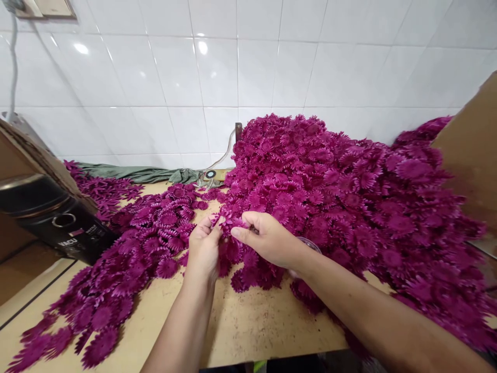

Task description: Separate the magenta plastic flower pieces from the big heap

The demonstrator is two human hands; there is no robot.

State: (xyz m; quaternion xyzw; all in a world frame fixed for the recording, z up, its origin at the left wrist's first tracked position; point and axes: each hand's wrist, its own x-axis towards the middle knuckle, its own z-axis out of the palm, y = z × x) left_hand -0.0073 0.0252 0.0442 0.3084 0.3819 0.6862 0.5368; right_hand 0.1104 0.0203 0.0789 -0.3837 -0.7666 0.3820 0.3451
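Pinching one magenta flower between them, left hand and right hand meet fingertip to fingertip, forearms angled up from the desk's near edge.

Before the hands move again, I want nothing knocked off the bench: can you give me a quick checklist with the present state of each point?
1. Magenta flower piece pinched between left hand and right hand: ok.
2. How many layers are in the pinch: cannot tell.
3. Big flower heap stays on the wooden bench: not ok, it spills past the front edge at right.
4. Smaller flower spread lies flat on the bench: ok.
5. Black appliance is apart from both hands: ok.
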